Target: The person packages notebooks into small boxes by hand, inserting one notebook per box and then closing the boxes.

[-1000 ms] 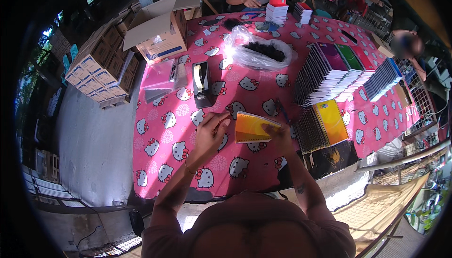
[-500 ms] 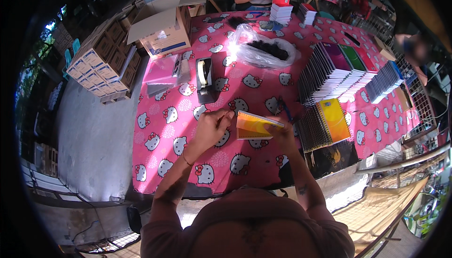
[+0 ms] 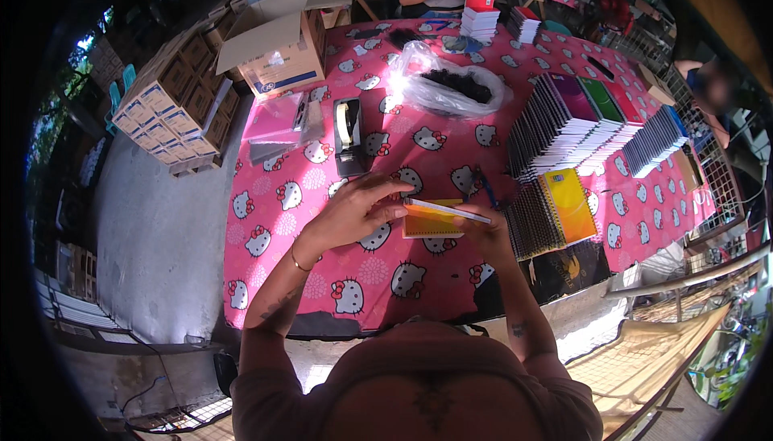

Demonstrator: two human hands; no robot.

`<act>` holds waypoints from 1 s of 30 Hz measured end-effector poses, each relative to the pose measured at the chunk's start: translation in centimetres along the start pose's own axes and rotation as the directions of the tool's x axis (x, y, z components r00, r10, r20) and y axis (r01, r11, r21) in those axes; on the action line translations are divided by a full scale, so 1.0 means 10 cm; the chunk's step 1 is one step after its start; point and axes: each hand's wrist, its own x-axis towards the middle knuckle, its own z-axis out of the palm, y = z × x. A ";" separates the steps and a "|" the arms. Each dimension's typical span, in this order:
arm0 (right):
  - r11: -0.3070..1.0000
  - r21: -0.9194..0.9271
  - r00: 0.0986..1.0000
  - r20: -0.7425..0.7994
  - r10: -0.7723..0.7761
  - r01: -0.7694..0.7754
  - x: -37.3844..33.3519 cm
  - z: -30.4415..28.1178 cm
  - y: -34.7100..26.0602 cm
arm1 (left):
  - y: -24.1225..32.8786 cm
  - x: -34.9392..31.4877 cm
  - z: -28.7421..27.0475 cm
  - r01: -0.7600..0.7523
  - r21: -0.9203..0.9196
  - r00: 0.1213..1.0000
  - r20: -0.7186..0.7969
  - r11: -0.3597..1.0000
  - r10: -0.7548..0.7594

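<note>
My right hand [image 3: 485, 230] grips the right end of a yellow spiral notebook [image 3: 435, 225], its thumb over the top. The notebook's white page edge slants down to the right, and yellow cover with a row of binding holes shows below it. Whether this is one notebook or two overlapping, I cannot tell. At the left end, my left hand [image 3: 358, 212] has its thumb and fingers apart around the corner; contact there is unclear. A stack of yellow spiral notebooks [image 3: 570, 204] stands right of my right hand.
Taller stacks of purple, green and red notebooks [image 3: 576, 99] rise behind the yellow ones. A tape dispenser [image 3: 349, 135], pink packets [image 3: 274, 119], a plastic bag of black pieces [image 3: 459, 91] and an open carton [image 3: 282, 59] are farther off. Across the table, a person handles red notebooks [image 3: 481, 18].
My left hand has opened from a closed pinch, its fingers now extended at the notebook's left end. The notebook has tipped, showing more of its white edge and less of its cover.
</note>
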 end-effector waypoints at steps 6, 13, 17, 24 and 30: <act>0.995 -0.091 0.999 -0.011 -0.052 0.051 -0.02 0.05 -0.28 | 0.18 0.02 0.02 -0.015 0.059 0.998 -0.063 0.998 0.019; 0.998 -0.023 0.998 -0.030 -0.057 0.056 -0.04 0.11 -0.38 | 0.22 0.10 -0.04 0.090 0.039 0.995 0.041 0.995 -0.092; 0.995 0.073 0.987 -0.154 -0.052 0.064 -0.01 0.23 -0.41 | 0.29 0.15 0.05 -0.028 0.482 0.998 -0.038 0.875 0.053; 0.986 0.163 0.976 -0.218 -0.001 0.038 0.03 0.39 -0.61 | 0.40 -0.38 0.79 0.265 0.595 0.964 -0.181 0.759 -0.195; 0.998 0.048 0.982 -0.184 -0.040 0.049 -0.03 0.39 -0.62 | 0.42 -0.19 0.49 0.196 0.708 0.980 -0.168 0.678 -0.109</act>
